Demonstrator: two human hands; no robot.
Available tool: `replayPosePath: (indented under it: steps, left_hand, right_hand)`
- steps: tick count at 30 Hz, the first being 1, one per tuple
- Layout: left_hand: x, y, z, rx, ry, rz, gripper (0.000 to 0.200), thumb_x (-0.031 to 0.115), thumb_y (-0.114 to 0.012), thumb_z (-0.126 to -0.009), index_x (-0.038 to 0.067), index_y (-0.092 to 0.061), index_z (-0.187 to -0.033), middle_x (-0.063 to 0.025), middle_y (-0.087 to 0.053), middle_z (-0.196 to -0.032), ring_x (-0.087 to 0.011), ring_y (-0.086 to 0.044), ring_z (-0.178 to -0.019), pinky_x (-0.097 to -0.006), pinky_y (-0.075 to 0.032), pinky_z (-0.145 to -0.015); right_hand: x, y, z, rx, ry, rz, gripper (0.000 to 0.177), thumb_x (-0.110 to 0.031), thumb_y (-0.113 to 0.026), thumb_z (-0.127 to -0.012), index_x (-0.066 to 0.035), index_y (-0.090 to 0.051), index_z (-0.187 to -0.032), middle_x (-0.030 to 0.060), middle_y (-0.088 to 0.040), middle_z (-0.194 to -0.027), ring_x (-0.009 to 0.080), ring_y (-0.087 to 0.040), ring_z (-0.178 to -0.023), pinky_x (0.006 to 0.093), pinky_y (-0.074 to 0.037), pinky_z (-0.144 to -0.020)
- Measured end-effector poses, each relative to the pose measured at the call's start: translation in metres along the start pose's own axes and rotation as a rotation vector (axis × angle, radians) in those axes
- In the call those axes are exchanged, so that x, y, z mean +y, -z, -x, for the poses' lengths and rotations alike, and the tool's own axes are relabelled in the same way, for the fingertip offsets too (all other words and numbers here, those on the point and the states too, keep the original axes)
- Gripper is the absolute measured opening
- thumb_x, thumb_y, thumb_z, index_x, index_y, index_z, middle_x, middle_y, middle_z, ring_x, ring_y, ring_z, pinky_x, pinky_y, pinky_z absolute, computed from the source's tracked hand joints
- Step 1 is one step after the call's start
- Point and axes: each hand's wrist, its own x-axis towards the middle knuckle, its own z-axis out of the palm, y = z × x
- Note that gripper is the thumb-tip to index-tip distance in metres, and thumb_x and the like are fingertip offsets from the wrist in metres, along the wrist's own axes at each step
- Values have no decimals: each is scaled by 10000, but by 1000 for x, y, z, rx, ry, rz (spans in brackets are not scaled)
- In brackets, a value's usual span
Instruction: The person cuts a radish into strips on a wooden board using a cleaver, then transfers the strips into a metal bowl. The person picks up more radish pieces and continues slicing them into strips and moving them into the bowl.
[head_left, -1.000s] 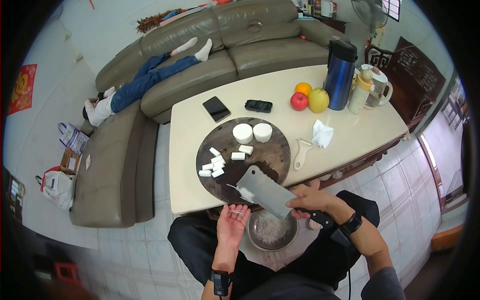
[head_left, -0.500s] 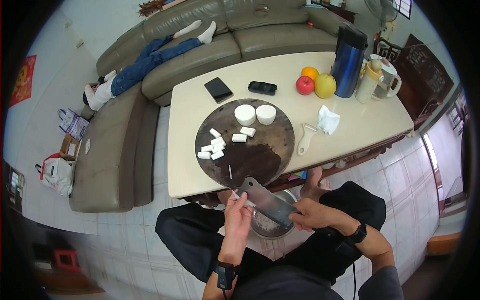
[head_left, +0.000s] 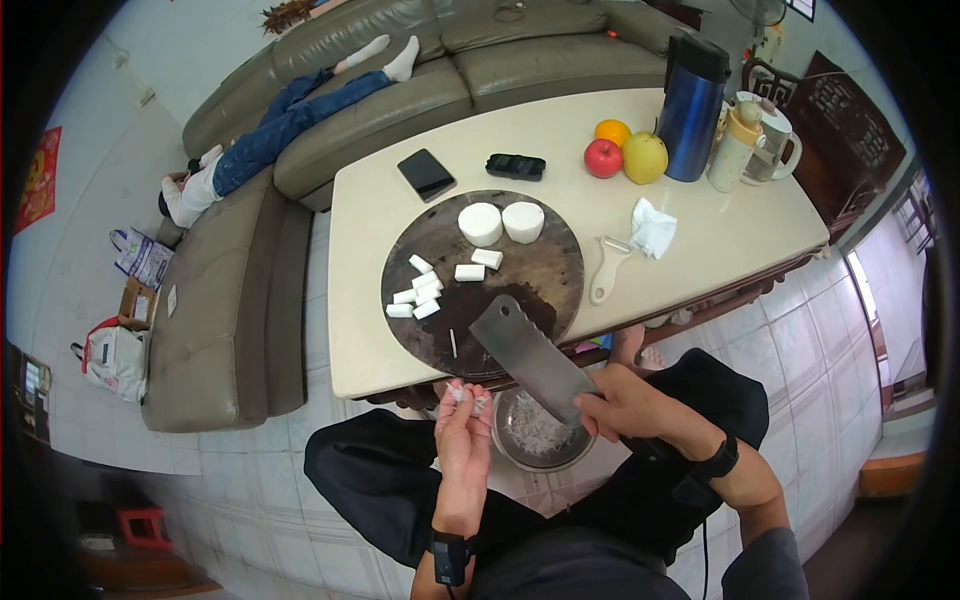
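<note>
While a person in blue jeans [head_left: 262, 145] lies on the grey-brown sofa [head_left: 215, 330], with a pale backpack [head_left: 115, 362] on the floor at its left end, someone else sits at the cream table [head_left: 355, 340], both hands at its near edge. A dark phone [head_left: 427, 174] lies toward the table's far left. Below it, on the left part of the round dark board [head_left: 560, 255], small white blocks [head_left: 427, 288] are bunched together, some touching, and a thin white sliver [head_left: 453, 343] rests nearer the front edge. Just off that edge is the left hand [head_left: 464, 430], palm up, its fingers curled in around white shreds [head_left: 459, 394]; how tightly they press cannot be told. Two thick white rounds [head_left: 481, 225] stand at the back of the board, beyond two more blocks. The cleaver [head_left: 530, 355] slants across, its far end above the board's wet patch and its near end above the metal bowl [head_left: 545, 467], which holds more white shreds. Right of that, the right hand [head_left: 630, 405] is clamped on the cleaver where blade meets handle. Along the table's right side come a peeler [head_left: 606, 272], an apple, an orange and a yellow-green fruit [head_left: 645, 158] grouped together, a crumpled white tissue [head_left: 653, 228], a blue thermos [head_left: 692, 115] and a glass jug [head_left: 775, 150].
</note>
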Motion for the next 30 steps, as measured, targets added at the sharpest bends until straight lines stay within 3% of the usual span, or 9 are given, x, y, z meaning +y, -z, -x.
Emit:
replayPosePath:
  steps: [8,11,17,22,25,30]
  left_hand:
    - [28,-8,-16,127,-80,-68,203,28,-572,-931,20,-525,-1128,-68,-592,-985,-179,-602,-910,-352,-536,-870]
    - [33,-7,-21,95,-95,-103,174,50,-584,-930,30,-538,-1097,-62,-589,-957,-169,-592,-877,-348,-532,-844]
    - [40,-11,-21,76,-107,-156,171,81,-616,-920,54,-563,-1080,-44,-600,-973,-156,-591,-887,-337,-513,-834]
    - [37,-2,-18,98,-68,-199,207,50,-605,-916,72,-573,-1119,-45,-623,-1046,-132,-602,-917,-292,-508,-804]
    - [32,-4,-11,115,-26,-167,197,23,-567,-926,63,-574,-1120,-37,-615,-1038,-159,-606,-935,-296,-513,-830]
    - [8,24,-3,75,56,-188,207,-27,-588,-900,19,-586,-1101,-85,-621,-1061,-167,-622,-931,-295,-529,-819]
  right_hand:
    - [-1,0,-41,-38,-46,-186,211,-120,-480,-856,56,-580,-798,78,-594,-584,112,-519,-415,264,-394,-403]
    - [-3,-1,-51,-91,-17,-271,228,-112,-496,-891,25,-577,-728,62,-589,-586,93,-511,-422,239,-388,-415]
    - [-2,-12,-51,-256,-5,-176,239,-122,-498,-897,26,-589,-733,49,-591,-587,90,-518,-423,230,-393,-429]
    - [-5,-21,-39,-259,-24,-53,262,-131,-499,-903,15,-586,-702,38,-584,-568,93,-527,-428,233,-401,-435]
    - [-4,-16,-30,-268,-17,-10,298,-139,-480,-888,38,-559,-662,71,-572,-538,132,-545,-423,284,-446,-447]
    - [-13,6,-7,-112,-52,-107,274,-146,-491,-893,17,-559,-683,51,-575,-560,114,-535,-426,256,-419,-422]
